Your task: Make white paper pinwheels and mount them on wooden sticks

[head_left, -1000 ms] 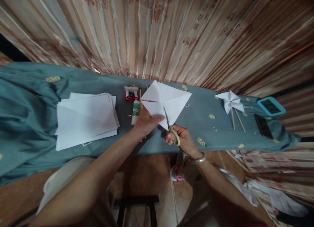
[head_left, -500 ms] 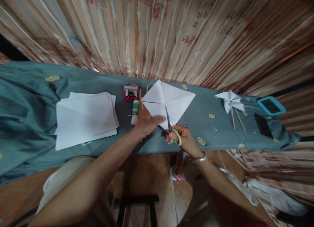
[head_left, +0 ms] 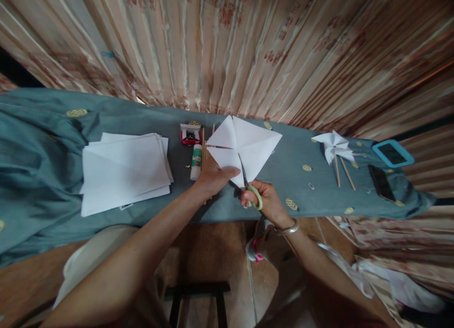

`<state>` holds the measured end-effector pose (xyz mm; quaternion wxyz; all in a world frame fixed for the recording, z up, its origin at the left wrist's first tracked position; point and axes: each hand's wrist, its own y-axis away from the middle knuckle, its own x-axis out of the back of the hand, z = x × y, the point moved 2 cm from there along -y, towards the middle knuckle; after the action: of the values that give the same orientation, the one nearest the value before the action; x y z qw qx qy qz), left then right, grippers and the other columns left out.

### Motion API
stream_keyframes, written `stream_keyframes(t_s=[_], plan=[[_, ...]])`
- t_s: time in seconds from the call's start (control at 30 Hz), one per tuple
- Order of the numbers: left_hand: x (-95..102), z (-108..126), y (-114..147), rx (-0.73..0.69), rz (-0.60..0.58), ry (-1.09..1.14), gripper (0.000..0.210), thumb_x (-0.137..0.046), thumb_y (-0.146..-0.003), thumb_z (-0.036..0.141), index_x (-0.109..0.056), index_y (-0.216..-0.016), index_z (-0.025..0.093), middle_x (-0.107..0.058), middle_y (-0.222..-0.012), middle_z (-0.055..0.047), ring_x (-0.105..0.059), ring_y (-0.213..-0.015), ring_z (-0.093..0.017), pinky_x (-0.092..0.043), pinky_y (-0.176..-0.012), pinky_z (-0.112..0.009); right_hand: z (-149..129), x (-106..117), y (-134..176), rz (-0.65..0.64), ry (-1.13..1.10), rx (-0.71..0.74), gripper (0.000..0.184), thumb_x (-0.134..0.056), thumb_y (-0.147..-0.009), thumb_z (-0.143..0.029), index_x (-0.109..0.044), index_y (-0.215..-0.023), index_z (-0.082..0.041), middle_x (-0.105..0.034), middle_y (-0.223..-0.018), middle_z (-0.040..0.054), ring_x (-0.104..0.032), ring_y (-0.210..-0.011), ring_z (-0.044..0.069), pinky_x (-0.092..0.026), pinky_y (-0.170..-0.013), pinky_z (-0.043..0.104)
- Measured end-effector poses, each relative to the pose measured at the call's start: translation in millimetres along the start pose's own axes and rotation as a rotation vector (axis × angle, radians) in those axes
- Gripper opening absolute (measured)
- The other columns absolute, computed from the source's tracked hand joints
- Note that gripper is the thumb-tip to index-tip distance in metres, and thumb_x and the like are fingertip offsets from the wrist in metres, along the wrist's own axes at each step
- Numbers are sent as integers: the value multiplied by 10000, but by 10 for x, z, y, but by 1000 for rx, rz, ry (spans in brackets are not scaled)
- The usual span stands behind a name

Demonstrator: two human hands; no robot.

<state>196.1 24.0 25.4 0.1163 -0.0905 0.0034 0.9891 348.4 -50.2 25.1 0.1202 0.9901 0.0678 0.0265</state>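
A square white sheet of paper (head_left: 253, 141), turned cornerwise, is raised above the cloth-covered table. Slits run inward from its left and far corners toward the middle. My left hand (head_left: 216, 175) pinches its near left side, thumb on top and the other fingers mostly hidden beneath. My right hand (head_left: 260, 198) grips scissors (head_left: 254, 197) with pale green handles. Their blades lie at the near corner, pointing toward the sheet's centre. Just left of the paper stand a glue stick (head_left: 196, 162) and several wooden sticks (head_left: 203, 148), partly covered by the paper and my left hand.
A stack of white paper (head_left: 126, 169) lies to the left. Behind the glue stick is an open red box (head_left: 190, 135) of small dark items. On the right are a paper pinwheel (head_left: 334, 146) with sticks, a phone (head_left: 381, 182) and a blue-framed device (head_left: 393, 153). A pleated curtain (head_left: 220, 58) hangs behind.
The slit at the paper's left corner gapes slightly wider. Both hands and the scissors stay almost where they were.
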Motion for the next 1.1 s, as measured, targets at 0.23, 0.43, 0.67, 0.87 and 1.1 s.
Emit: stream_keyframes(t_s=[0.23, 0.43, 0.67, 0.87, 1.1], plan=[[-14, 80, 9, 12, 28, 25, 263, -702, -531, 168, -601, -773, 195, -661, -767, -4, -596, -708, -174, -490, -676, -298, 42, -4, 27, -59, -28, -18, 479, -788, -617, -601, -639, -785, -178, -680, -650, 6, -548, -517, 92, -460, -519, 222], [103, 214, -51, 15, 105, 41, 204, -686, -525, 206, -600, -705, 161, -636, -703, 3, -588, -676, -166, -473, -676, -306, -40, 87, 124, -257, -48, -60, 545, -776, -669, -564, -652, -1015, -162, -687, -766, 21, -591, -642, 109, -481, -637, 240], [221, 241, -150, 36, 156, 160, 235, -673, -463, 181, -600, -685, 165, -632, -660, 19, -598, -651, -170, -484, -674, -313, -182, 632, 225, -316, -2, -76, 682, -708, -627, -715, -676, -1006, -149, -697, -772, 63, -593, -625, 156, -467, -595, 279], [38, 120, -8, 132, -18, 82, 160, -643, -471, 135, -630, -626, 171, -645, -620, 13, -588, -601, -159, -478, -586, -275, -69, 877, 114, 200, -127, 60, 652, -651, -618, -786, -688, -915, -207, -706, -801, 51, -593, -640, 156, -470, -590, 268], [-119, -68, 156, 253, -182, -65, 82, -602, -510, 150, -643, -569, 190, -619, -536, 4, -567, -542, -176, -437, -527, -283, -29, 673, -5, 303, -243, -54, 438, -853, -528, -528, -621, -648, -178, -618, -569, -19, -511, -488, 104, -397, -458, 229]])
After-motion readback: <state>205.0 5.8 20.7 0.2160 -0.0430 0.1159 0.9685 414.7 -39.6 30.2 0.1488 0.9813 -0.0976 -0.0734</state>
